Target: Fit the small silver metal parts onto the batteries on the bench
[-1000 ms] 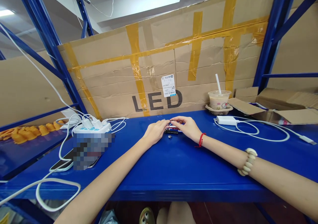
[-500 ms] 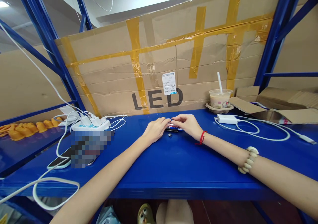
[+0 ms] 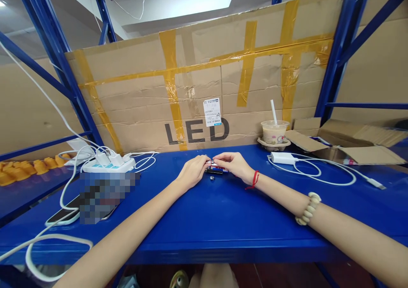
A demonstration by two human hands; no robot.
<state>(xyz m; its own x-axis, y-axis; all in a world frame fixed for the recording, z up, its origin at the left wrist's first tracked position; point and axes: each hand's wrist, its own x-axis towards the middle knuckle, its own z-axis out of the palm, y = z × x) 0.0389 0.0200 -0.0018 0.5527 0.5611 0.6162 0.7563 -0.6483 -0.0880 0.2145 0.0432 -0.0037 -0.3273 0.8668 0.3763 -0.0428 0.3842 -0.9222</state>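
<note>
Near the back of the blue tabletop, my left hand and my right hand meet over a small bundle of pens, which look blue, black and red-and-white. My left hand's fingers close on the left end of the bundle. From the other side, my right thumb and fingers pinch at its upper right. The fingers cover most of the pens, so I cannot tell how many there are. Just in front of them lies a tiny shiny metal piece, apart from both hands.
On the left are a white power strip with plugs and cables and a phone beside a blurred patch. To the right are a white adapter with its cable, a drink cup and an open carton. Taped cardboard stands behind.
The view has shifted, so everything sits slightly more to the left and lower. Both hands stay at the pens, with only slight finger movement.
</note>
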